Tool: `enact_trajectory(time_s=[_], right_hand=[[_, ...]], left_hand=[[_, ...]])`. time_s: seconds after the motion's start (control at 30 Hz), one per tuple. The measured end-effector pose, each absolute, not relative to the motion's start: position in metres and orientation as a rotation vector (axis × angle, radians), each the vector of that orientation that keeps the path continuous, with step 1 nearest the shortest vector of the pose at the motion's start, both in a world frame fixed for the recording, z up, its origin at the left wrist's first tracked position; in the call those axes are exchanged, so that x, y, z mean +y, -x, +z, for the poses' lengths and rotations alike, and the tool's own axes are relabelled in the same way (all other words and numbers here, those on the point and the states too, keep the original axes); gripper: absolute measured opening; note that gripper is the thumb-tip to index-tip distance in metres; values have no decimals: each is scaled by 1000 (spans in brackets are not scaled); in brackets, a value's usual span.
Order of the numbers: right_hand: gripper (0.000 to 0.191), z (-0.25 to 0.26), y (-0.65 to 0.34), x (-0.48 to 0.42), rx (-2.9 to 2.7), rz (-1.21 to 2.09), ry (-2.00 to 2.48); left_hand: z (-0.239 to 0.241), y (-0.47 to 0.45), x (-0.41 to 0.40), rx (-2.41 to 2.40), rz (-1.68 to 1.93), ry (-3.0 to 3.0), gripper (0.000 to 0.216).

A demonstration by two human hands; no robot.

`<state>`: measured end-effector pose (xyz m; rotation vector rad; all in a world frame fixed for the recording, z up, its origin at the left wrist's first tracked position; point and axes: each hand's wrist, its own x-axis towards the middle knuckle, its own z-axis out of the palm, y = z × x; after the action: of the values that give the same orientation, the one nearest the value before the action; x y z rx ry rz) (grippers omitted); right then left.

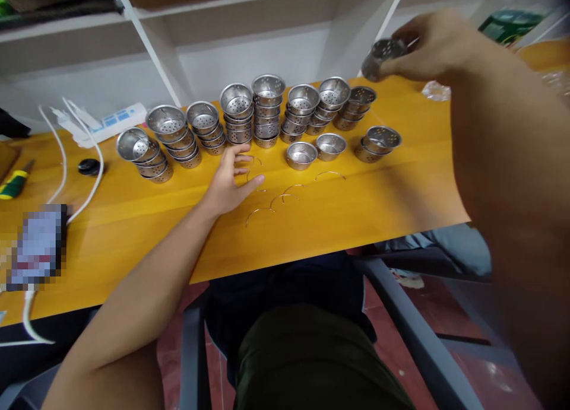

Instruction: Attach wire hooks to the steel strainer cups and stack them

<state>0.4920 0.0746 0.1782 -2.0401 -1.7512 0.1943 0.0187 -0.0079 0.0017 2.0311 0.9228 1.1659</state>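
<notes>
Remotely, I saw the right hand (434, 45) gripping a perforated steel cup (382, 55), raised at far right; the left hand (229, 184) lay spread flat among wire handles (294, 186), just near of the cup stacks (266, 110).

Beyond left fingertips (244, 158): stacked strainer cups (239, 118) block.
Right of fingers: loose wire handles (283, 196).
Behind palm: bare table (378, 202).

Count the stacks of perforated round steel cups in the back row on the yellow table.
8 stacks, left to right: first, second, third, fourth, fifth, sixth, seventh, eighth. None seems hidden. The right hand holds one loose cup.
</notes>
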Motion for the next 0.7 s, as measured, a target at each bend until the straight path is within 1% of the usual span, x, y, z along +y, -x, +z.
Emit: enact_trajectory(time_s=[0.07,0.2,0.3,0.47,0.53,0.6,0.67,0.7], right_hand=[[69,176,-484,75,-1741,196,2165],[68,164,-466,76,-1844,231,2173],[68,159,-460,79,-1845,181,2243],[56,158,-460,84,-1738,209,2353],[57,156,-462,82,-1736,208,2335],[64,154,-462,74,-1732,209,2296],[74,152,-460,61,-1730,150,2163],[73,152,-458,52,-1715,79,2065]], left_hand=[[3,-19,-8,937,1154,-2025,75],[4,-18,-9,952,1139,-2030,71],[4,-18,-10,963,1120,-2039,70],[3,-18,-9,941,1111,-2047,68],[3,-18,-9,942,1109,-2044,68],[2,-17,-9,948,1101,-2041,68],[3,-17,-9,946,1095,-2038,69],[3,-16,-9,940,1095,-2037,69]])
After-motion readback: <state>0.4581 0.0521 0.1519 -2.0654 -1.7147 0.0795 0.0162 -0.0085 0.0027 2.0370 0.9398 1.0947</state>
